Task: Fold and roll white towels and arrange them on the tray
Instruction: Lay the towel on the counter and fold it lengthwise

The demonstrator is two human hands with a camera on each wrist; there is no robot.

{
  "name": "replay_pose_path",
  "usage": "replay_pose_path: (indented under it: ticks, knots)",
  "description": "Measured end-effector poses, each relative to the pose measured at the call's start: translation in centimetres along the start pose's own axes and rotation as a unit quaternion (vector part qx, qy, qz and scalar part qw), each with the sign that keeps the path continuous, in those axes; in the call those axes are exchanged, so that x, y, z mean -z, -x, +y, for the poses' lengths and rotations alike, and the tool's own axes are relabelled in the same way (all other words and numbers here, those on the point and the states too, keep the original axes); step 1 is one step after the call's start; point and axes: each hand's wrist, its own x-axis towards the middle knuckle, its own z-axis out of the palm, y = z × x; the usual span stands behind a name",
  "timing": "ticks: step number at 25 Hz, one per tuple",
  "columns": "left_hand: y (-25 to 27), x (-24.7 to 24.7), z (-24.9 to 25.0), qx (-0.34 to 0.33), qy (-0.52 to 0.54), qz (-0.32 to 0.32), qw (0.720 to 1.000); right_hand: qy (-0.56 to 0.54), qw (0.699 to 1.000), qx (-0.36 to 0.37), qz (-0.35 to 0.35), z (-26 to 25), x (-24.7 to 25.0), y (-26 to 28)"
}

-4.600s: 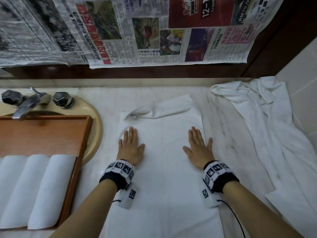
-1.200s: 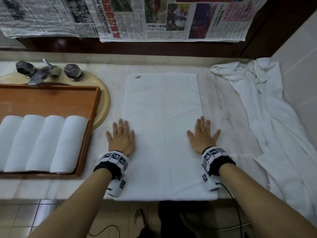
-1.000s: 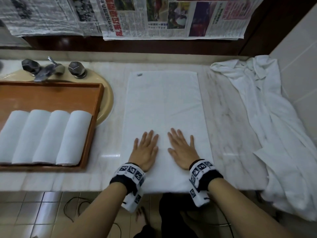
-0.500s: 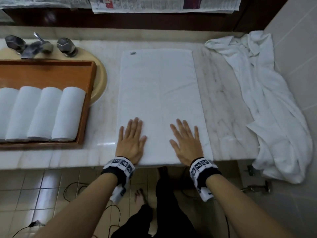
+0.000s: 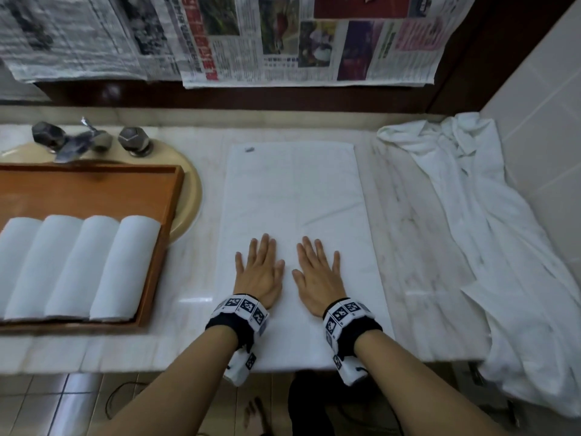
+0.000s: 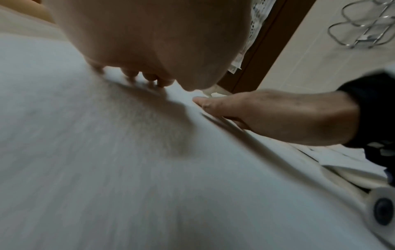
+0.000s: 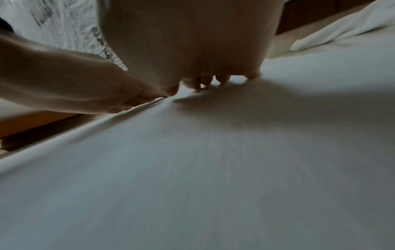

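A folded white towel [image 5: 295, 196] lies flat as a long strip on the marble counter, its near end at the counter's front edge. My left hand [image 5: 259, 269] and right hand [image 5: 316, 272] press palm-down side by side on its near half, fingers straight. The wrist views show the same flat towel [image 6: 128, 169] [image 7: 235, 160] under each palm. A wooden tray [image 5: 94, 190] at the left holds several rolled white towels [image 5: 125, 265] in a row along its near side.
The tray sits over a beige sink [image 5: 188, 196] with a metal faucet [image 5: 75, 143]. Loose white towels [image 5: 490, 231] are heaped at the right against the tiled wall, hanging off the counter. Newspaper [image 5: 283, 39] covers the wall behind.
The towel's folded-over far end was spread flat. My hands slid along the towel toward its near end, apart and together, and now lie close side by side near its middle line.
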Motion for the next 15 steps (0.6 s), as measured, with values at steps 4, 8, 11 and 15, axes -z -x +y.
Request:
replay_pose_path:
  ticks: [4, 8, 11, 15]
  knots:
    - [-4.7, 2.2, -0.2, 0.000, -0.012, 0.002, 1.000, 0.015, 1.000, -0.005, 0.002, 1.1, 2.1, -5.4]
    - [-9.8, 4.8, -1.2, 0.013, -0.015, 0.018, 1.000, 0.020, 1.000, -0.020, -0.001, 3.0, 4.8, -11.2]
    - [-13.2, 6.9, -2.7, 0.062, -0.009, 0.024, 0.998, 0.023, 0.999, -0.037, -0.001, 5.3, 7.1, -15.1]
    - [-16.5, 9.5, -4.5, 0.102, 0.001, 0.045, 0.994, 0.037, 0.997, -0.062, 0.006, 8.5, 9.9, -19.5]
